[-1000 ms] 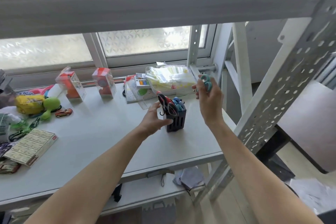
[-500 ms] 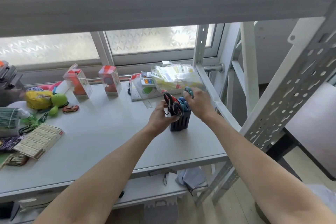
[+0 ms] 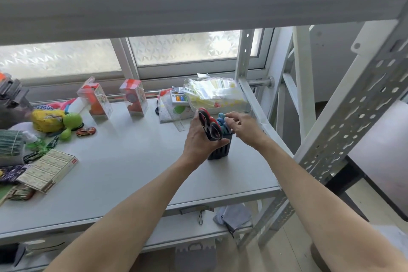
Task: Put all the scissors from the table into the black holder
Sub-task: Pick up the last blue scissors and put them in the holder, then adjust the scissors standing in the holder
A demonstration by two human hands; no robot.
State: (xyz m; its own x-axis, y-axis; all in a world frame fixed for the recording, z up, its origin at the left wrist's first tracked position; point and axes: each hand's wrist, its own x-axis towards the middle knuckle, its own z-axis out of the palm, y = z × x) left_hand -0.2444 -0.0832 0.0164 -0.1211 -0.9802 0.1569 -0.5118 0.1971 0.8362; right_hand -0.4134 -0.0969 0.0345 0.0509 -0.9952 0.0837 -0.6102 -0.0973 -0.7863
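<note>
Far left of the grey metal table (image 3: pixel 114 168): clutter of a yellow pouch (image 3: pixel 47 119), a green plastic toy (image 3: pixel 71 123), a small orange toy car (image 3: pixel 86 131) and a flat beige printed carton (image 3: pixel 47 169). Something dark with loops lies near the carton, too blurred to say if it is scissors.

Mid-right: left hand (image 3: pixel 199 141) wraps the slotted black plastic holder (image 3: pixel 219 150) from its left side, fingers curled against the wall, steadying it. The holder stands upright near the table's right edge. Red-and-black-handled scissors (image 3: pixel 209 125) stick up out of it, handles on top, right by the left thumb.

Just right of those: blue- and teal-handled scissors (image 3: pixel 221 122), also in the holder. Right hand (image 3: pixel 245 128) is over them, fingertips (image 3: pixel 229 119) pinched at a handle loop; cannot tell whether they clamp it or only touch.

Handling judgement: the scissors are light, rigid, with smooth plastic loops; best taken by the handles, blades down. The holder looks light and tippy, so bracing it makes sense.

Behind: a clear plastic tub of packets (image 3: pixel 217 95).
</note>
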